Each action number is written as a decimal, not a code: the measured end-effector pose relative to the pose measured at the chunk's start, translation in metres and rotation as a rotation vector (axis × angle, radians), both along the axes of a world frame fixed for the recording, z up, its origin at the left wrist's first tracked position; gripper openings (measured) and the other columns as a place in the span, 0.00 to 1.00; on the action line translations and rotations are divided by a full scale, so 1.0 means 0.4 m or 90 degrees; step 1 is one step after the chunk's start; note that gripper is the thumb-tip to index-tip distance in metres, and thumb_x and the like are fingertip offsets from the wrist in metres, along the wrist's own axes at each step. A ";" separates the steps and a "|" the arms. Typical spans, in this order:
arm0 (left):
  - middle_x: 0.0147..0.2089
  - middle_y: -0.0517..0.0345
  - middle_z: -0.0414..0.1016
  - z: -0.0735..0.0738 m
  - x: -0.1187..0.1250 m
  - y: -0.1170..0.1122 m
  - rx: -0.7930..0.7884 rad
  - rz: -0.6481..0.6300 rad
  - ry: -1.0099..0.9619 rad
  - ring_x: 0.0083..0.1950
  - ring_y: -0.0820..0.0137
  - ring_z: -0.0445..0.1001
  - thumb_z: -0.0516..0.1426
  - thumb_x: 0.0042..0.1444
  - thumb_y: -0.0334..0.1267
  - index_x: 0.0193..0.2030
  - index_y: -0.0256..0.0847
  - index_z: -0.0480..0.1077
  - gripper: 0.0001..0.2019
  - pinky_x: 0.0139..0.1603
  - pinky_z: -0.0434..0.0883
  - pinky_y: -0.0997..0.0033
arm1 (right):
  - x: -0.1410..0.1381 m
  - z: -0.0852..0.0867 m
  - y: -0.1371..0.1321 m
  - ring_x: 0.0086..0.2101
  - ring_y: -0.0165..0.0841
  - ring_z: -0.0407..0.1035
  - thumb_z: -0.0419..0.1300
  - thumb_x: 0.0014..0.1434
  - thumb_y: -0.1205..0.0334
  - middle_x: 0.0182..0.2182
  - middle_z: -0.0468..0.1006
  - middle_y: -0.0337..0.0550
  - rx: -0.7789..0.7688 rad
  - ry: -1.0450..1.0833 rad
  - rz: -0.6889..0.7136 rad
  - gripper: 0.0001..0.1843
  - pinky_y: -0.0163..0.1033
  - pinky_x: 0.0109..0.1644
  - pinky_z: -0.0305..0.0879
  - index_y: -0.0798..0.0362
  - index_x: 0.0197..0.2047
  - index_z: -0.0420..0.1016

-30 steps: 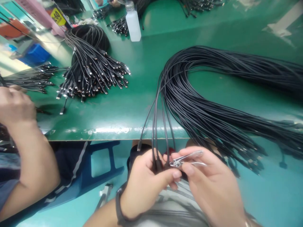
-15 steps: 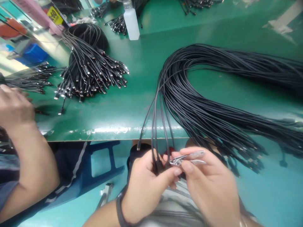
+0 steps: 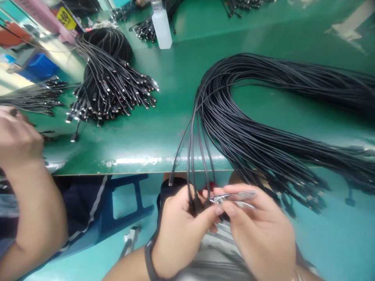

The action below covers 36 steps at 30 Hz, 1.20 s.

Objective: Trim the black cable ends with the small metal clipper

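Just beyond the near edge of the green workbench (image 3: 131,156), the left hand (image 3: 181,234) pinches several black cables (image 3: 189,164) by their ends, close beside the right hand (image 3: 260,230) gripping small metal nippers (image 3: 231,197). Their long bundle (image 3: 263,132) sprawls rightward; another person's hand (image 3: 19,140) works far left, near a cable heap (image 3: 111,86).

A yellow tag (image 3: 66,18) with bold black print stands against a pink strip (image 3: 41,19) at the far edge of the green table (image 3: 181,66). The last two characters read "60"; the mark in front of them is blurred and could be a digit or a dash, so the full text cannot be settled. The tag is slanted and sits near the top of the head view. No other writing is sharp enough to read.
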<state>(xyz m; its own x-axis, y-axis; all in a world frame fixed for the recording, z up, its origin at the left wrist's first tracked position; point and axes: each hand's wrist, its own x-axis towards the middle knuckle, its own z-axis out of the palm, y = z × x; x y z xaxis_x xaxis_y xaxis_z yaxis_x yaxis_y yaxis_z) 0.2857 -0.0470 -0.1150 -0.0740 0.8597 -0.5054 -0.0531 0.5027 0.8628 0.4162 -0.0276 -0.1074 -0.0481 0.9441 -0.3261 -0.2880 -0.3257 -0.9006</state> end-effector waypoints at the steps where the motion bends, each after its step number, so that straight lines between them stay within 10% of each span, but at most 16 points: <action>1: 0.24 0.65 0.77 0.000 0.000 0.000 0.000 0.002 -0.002 0.23 0.72 0.76 0.67 0.52 0.44 0.32 0.43 0.69 0.12 0.24 0.71 0.77 | -0.001 0.001 0.001 0.22 0.32 0.76 0.67 0.58 0.62 0.32 0.83 0.40 0.002 0.001 0.002 0.03 0.34 0.23 0.77 0.44 0.36 0.82; 16: 0.29 0.62 0.79 0.002 -0.007 0.008 -0.012 -0.070 0.041 0.24 0.72 0.75 0.66 0.53 0.42 0.39 0.43 0.75 0.09 0.26 0.70 0.76 | 0.013 -0.029 0.012 0.33 0.39 0.79 0.68 0.58 0.59 0.35 0.83 0.42 -0.049 0.153 0.024 0.03 0.40 0.29 0.78 0.45 0.37 0.79; 22: 0.26 0.64 0.74 0.002 -0.017 0.008 0.061 -0.160 0.206 0.27 0.72 0.68 0.64 0.53 0.38 0.37 0.42 0.76 0.06 0.27 0.62 0.77 | 0.030 -0.015 0.035 0.42 0.37 0.76 0.67 0.57 0.63 0.37 0.81 0.41 0.090 -0.111 0.216 0.04 0.39 0.47 0.74 0.47 0.38 0.80; 30: 0.33 0.51 0.80 -0.022 -0.057 0.017 -0.067 -0.069 -0.363 0.21 0.77 0.70 0.56 0.63 0.47 0.44 0.36 0.73 0.15 0.21 0.63 0.80 | 0.074 -0.016 0.039 0.37 0.37 0.76 0.64 0.61 0.60 0.38 0.81 0.39 0.183 -0.443 0.130 0.03 0.40 0.41 0.73 0.45 0.40 0.78; 36: 0.32 0.57 0.81 0.002 -0.057 0.014 -0.103 -0.016 -0.363 0.21 0.80 0.72 0.58 0.62 0.37 0.36 0.36 0.74 0.07 0.24 0.68 0.85 | 0.077 0.001 0.010 0.54 0.38 0.68 0.63 0.61 0.68 0.46 0.78 0.39 0.354 -0.517 -0.022 0.12 0.47 0.64 0.60 0.42 0.45 0.74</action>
